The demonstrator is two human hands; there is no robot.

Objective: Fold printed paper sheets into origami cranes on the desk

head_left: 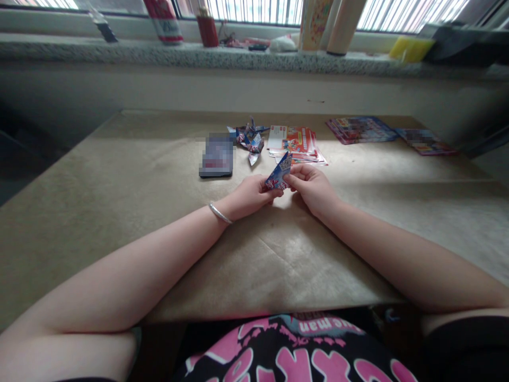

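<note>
Between my hands, just above the table, is a piece of blue printed paper (279, 172) folded to a point at its top, with red and white print along its lower part. My left hand (256, 192), below a silver bangle (220, 214), pinches its lower left side. The thumb and fingers of my right hand (312, 184) are closed on its right edge. Beyond them lie several folded blue paper pieces (254, 143) with pointed ends, heaped together. A stack of red and white printed sheets (296, 143) lies just past my right hand.
A dark, blurred rectangular object (217, 156) lies left of the folded pieces. Blue printed packets (361, 130) sit at the table's far right, with another packet (425, 141) beside them. The stone windowsill (246, 59) behind holds a can (165, 24), a red container (208, 31) and bottles.
</note>
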